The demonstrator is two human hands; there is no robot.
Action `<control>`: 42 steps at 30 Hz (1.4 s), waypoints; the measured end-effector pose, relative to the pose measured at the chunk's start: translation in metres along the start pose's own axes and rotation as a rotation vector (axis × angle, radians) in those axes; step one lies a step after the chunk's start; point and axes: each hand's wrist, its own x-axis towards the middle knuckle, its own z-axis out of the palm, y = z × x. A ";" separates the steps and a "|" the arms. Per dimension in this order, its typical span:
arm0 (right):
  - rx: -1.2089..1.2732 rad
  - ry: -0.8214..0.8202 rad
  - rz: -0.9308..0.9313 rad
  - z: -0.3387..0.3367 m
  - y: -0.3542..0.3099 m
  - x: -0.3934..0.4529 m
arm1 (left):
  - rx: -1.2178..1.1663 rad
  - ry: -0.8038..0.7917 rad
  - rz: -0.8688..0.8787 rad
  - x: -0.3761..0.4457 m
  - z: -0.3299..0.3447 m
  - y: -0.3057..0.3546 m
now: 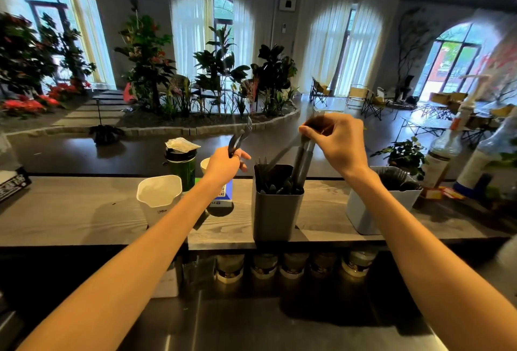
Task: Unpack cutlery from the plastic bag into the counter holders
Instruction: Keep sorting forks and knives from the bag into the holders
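Note:
A dark grey holder [275,212] stands on the wooden counter shelf with several black cutlery pieces inside. My right hand [337,142] is above it and pinches the top ends of a few black handles [303,159] whose lower ends are down in the holder. My left hand [226,166], to the left of the holder, grips black forks [240,136] with the tines pointing up. An empty white holder [159,198] stands further left. Another white holder [363,210] with dark contents sits at the right. I see no plastic bag with cutlery.
A green canister [181,164] with a plastic-covered lid and a blue QR card [222,196] stand behind my left forearm. Syrup bottles [444,152] crowd the right end of the shelf [70,216]. Jars [264,265] line the recess below, above a steel worktop [237,322].

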 end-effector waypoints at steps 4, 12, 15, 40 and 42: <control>-0.006 -0.035 0.045 0.002 0.004 -0.005 | 0.029 0.014 0.027 0.006 0.008 -0.001; -0.083 -0.437 0.128 0.061 0.034 -0.016 | 0.030 0.108 0.047 0.017 0.020 -0.005; -0.041 -0.415 0.090 0.062 0.038 -0.023 | 0.039 0.088 0.123 0.017 0.022 -0.007; 0.095 -0.186 0.221 0.051 0.032 -0.068 | 0.291 -0.081 0.231 -0.007 0.028 0.012; 0.179 -0.122 0.209 0.039 0.026 -0.061 | 0.014 -0.124 0.187 -0.015 0.026 0.026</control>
